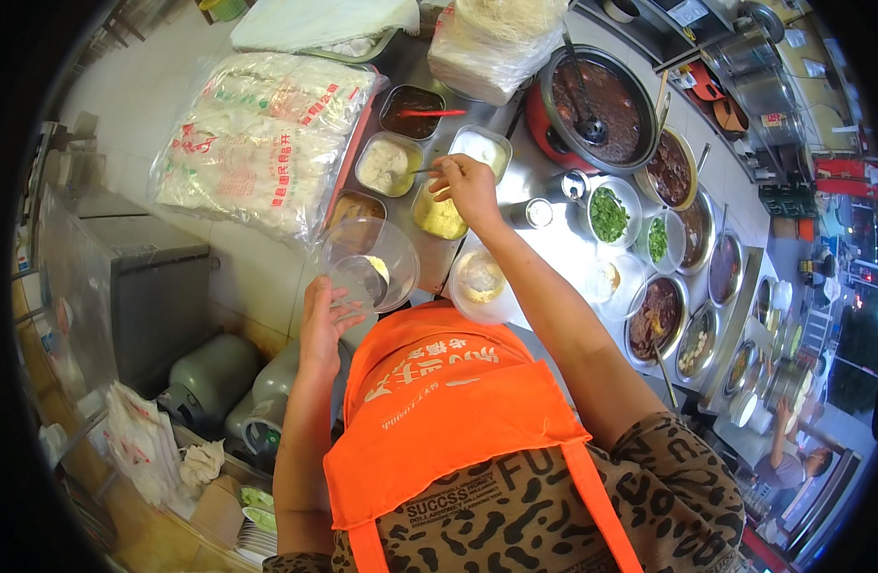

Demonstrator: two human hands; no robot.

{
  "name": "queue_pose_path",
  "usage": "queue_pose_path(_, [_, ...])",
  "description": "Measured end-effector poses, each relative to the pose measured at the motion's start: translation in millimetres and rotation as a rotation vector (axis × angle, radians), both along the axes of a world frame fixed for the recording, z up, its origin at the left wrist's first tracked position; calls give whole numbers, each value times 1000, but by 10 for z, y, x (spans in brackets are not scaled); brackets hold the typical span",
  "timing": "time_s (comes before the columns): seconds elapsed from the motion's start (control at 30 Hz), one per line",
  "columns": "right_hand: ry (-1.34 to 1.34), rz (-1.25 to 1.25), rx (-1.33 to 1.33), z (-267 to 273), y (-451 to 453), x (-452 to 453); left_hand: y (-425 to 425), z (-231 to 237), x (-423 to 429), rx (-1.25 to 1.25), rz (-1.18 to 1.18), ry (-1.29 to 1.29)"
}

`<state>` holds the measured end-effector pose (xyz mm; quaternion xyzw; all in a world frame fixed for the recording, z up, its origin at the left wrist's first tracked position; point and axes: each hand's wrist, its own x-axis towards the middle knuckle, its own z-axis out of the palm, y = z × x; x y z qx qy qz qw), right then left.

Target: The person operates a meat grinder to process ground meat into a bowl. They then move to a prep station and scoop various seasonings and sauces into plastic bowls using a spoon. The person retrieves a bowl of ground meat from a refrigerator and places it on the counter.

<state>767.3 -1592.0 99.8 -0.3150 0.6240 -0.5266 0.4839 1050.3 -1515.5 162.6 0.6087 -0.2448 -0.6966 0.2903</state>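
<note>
My left hand [325, 319] holds a clear plastic bowl [403, 268] with some pale yellow powder inside, tilted beside the seasoning tubs. My right hand [468, 185] grips the handle of a small metal spoon [426, 170], whose far end is over a tub of cream-coloured seasoning [383, 166]. Under my right hand is a tub of yellow powder [439, 216]; a tub of white seasoning [480, 150] lies just behind it. A second clear bowl [480, 286] with powder in it stands near my apron. A tub of dark sauce [412, 112] has a red spoon across it.
Packaged noodles [253, 143] lie at the left. A large pot of dark red sauce [596, 107] with a ladle stands at the back right. Bowls of chopped greens [609, 215] and several basins of sauce run rightward. Gas cylinders [213, 379] stand lower left. Another person [790, 465] is far right.
</note>
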Motion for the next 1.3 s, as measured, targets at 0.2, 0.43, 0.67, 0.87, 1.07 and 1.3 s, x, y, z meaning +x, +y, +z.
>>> queue_pose_path(0.2, [-141, -39, 27, 43, 10, -38, -20, -21, -5, 9, 17, 10])
queue_pose_path(0.43, [-106, -100, -47, 190, 111, -171, -62, -14, -72, 16, 16, 29])
queue_pose_path(0.67, [-187, -159, -12, 141, 183, -285, -77, -35, -141, 19, -15, 49])
queue_pose_path(0.87, [-246, -180, -20, 380, 297, -279, -42, -26, -162, 10, -19, 40])
queue_pose_path(1.07, [-73, 124, -121, 833, 608, -211, 54, -29, -74, 50, 17, 50])
queue_pose_path(1.3, [158, 292, 64, 238, 244, 447, 348, -104, 343, 100, 37, 2])
